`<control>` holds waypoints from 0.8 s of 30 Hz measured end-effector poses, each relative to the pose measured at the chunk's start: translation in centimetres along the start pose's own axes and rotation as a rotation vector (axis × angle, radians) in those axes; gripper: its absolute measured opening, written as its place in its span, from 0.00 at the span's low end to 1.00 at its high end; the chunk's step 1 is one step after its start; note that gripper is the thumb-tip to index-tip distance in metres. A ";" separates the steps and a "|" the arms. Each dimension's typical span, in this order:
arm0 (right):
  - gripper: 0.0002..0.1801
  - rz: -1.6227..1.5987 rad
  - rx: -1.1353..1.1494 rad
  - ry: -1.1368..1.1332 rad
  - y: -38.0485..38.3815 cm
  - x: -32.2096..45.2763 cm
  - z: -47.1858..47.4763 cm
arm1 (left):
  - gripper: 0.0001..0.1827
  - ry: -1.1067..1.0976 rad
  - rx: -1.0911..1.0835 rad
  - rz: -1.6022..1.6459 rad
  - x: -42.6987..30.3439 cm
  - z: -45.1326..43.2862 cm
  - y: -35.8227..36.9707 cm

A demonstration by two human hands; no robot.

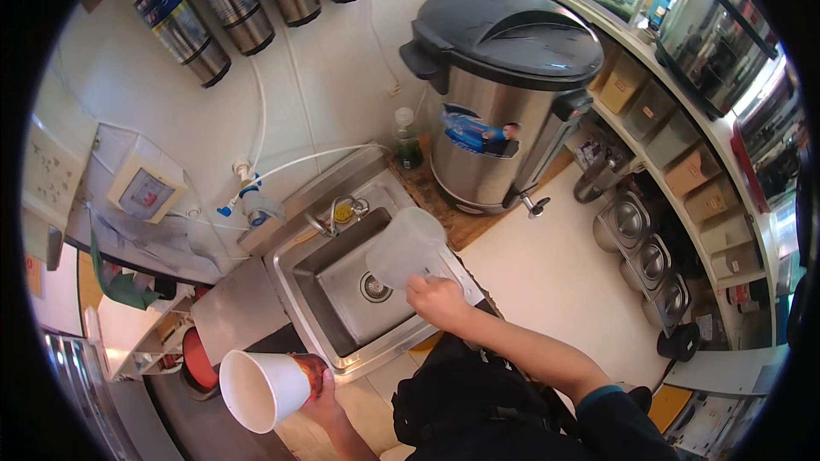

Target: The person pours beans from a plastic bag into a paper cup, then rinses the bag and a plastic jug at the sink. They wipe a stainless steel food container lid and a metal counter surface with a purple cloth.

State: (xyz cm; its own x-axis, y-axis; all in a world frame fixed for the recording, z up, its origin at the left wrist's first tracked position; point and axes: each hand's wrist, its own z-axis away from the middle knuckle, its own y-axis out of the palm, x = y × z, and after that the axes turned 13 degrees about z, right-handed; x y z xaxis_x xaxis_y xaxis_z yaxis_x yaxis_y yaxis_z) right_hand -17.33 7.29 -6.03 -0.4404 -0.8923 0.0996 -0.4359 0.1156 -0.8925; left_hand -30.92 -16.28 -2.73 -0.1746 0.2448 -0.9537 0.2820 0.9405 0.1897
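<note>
My left hand (323, 397) grips a large white paper cup (266, 387) near its printed base; the cup lies tilted with its wide mouth facing left, beside the sink's near left corner. My right hand (435, 299) is closed on the handle side of a translucent plastic jug (407, 243), held above the stainless steel sink (349, 301). The jug covers part of the basin and hides its right rim. A metal faucet (332, 216) stands at the sink's back edge. What the jug holds, if anything, cannot be told.
A large steel urn (493, 134) with a black lid and a tap stands on a wooden board behind the white counter (544, 269). Lidded steel containers (653, 259) line the right side. A bottle with green liquid (407, 141) stands by the wall. Filter cylinders (234, 3) hang above.
</note>
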 end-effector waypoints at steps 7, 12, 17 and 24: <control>0.06 0.327 0.108 -0.355 7.3 0.0 -1.9 | 0.38 -0.059 -0.064 0.020 1.2 -1.3 0.1; 0.06 0.343 0.058 -0.239 8.7 -0.3 -0.9 | 0.36 -0.020 0.030 0.005 2.5 -3.2 3.4; 0.07 0.047 0.252 0.192 13.5 0.4 2.9 | 0.33 -0.039 0.301 0.068 4.1 -5.2 6.4; 0.13 -0.784 -0.174 1.198 6.6 -3.5 8.0 | 0.34 -0.034 0.688 0.167 4.4 -1.9 19.2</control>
State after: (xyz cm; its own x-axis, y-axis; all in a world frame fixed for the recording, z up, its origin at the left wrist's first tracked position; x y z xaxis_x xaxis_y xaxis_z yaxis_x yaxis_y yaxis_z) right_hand -12.35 7.70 -15.84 -0.3909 0.1367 0.9102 -0.9198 -0.0949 -0.3808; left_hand -28.11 3.29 -2.86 -0.0502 0.3545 -0.9337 0.8366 0.5255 0.1546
